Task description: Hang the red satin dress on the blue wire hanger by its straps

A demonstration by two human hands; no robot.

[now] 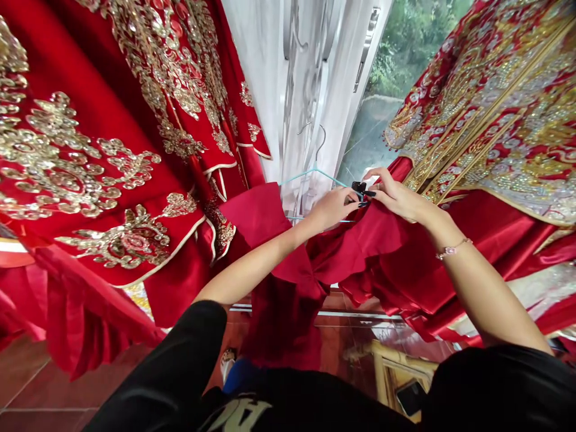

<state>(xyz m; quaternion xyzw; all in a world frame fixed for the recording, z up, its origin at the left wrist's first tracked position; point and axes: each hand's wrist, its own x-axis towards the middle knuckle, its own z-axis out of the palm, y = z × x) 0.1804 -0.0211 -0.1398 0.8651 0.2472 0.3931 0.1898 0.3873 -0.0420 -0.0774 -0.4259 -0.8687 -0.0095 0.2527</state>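
Both my hands are raised at the centre, close together. My left hand (333, 209) pinches the top edge of a red satin garment (360, 246) just below a small black clip (359, 191). My right hand (396, 195) has its fingertips on that clip, and a pink beaded bracelet (453, 249) circles its wrist. Behind the hands hangs a pale blue wire hanger (315, 171), its hook (320, 141) pointing up. The hanger's lower bar is partly hidden by my left hand and the cloth.
Gold-embroidered red gowns (90, 180) (495, 120) hang on both sides. Behind the hanger are a white curtain (310, 78) and a window (373, 138) with greenery outside. Below lie a red tiled floor (351, 342) and a wooden stool (387, 378) holding a dark object (410, 397).
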